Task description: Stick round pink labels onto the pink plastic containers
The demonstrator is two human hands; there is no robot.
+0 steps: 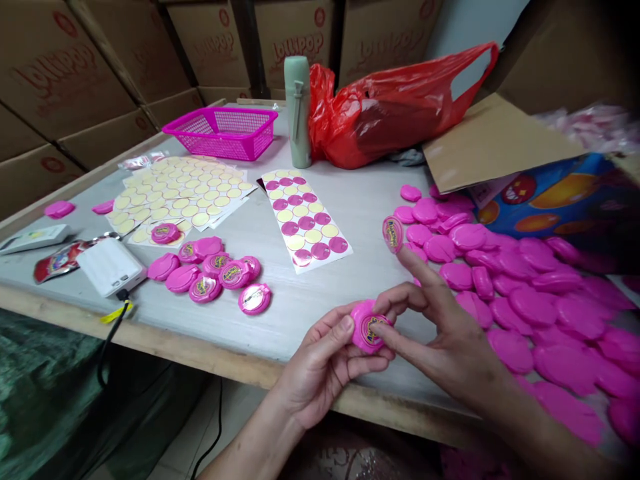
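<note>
Between the fingers and thumb of my left hand [333, 350] is a pink round plastic case [364, 327], held just above the table's front edge. My right hand [433, 327] meets it from the right, its thumb pressing a round printed sticker [376, 329] onto the case's face and another finger at its rim. A second round sticker [393, 234] clings to the tip of my raised right index finger. Beyond my hands lies a sticker sheet [307, 220] with rows of magenta stickers and bare yellow circles. Several stickered cases [235, 273] sit to the left.
A large heap of pink cases [525, 293] spreads along the right, by an opened carton [505, 143]. Used sheets [185, 190], a white power bank [111, 265] and a magenta basket [225, 133] are at left. A green flask [299, 113] and red bag [390, 107] stand behind.
</note>
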